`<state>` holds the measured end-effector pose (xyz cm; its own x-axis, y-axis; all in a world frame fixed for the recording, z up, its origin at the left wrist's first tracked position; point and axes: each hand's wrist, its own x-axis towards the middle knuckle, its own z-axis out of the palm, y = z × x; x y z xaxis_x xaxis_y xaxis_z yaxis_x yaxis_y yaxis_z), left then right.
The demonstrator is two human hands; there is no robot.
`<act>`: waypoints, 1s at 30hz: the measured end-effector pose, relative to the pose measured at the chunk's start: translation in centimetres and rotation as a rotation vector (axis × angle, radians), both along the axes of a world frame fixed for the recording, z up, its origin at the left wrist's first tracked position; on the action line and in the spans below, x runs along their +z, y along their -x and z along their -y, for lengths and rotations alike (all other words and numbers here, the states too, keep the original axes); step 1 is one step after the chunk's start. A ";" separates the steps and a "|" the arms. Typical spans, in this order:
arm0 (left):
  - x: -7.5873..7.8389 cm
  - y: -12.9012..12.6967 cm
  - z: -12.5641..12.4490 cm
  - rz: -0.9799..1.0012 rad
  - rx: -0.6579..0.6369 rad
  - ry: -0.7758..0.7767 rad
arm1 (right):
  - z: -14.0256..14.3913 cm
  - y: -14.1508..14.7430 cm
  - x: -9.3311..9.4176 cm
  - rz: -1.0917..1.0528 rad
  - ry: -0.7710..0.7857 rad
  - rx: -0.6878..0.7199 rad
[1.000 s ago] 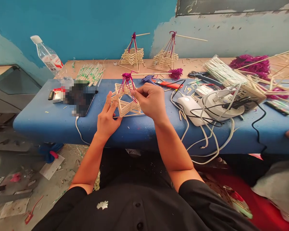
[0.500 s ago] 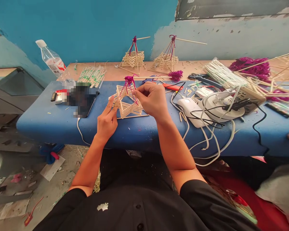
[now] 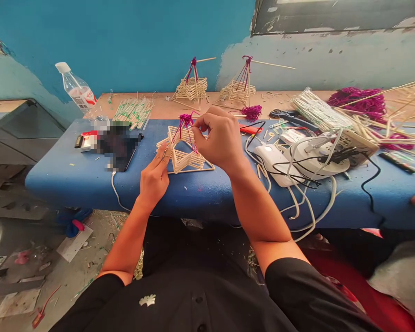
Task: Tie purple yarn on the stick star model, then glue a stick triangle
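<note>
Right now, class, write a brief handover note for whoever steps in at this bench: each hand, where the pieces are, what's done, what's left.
Left hand: fingertips steady the near-left edge of the stick frame on the blue bench.
Right hand: pinching the purple threads near the frame's peak.
Done: frame stacked, threads gathered at the top; two finished pieces stand by the wall.
Left: judging by those, a horizontal stick at the peak seems missing. Spare sticks lie behind.
</note>
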<state>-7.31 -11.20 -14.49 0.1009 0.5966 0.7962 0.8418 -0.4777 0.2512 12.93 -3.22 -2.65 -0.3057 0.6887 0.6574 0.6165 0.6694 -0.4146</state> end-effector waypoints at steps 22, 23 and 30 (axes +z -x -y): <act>-0.3 -0.4 0.3 0.045 0.000 0.000 | -0.3 0.2 4.4 0.472 -0.026 0.020; -0.3 -0.4 0.3 0.041 0.007 0.001 | -0.3 0.2 4.6 0.488 -0.026 0.019; 3.1 0.0 0.3 0.025 0.064 -0.028 | -0.3 0.6 5.7 0.620 -0.005 -0.013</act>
<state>-7.28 -11.46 -11.36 0.0436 0.5783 0.8147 0.8644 -0.4307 0.2595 12.29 -2.97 3.09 -0.6233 0.6923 0.3636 0.7498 0.6612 0.0263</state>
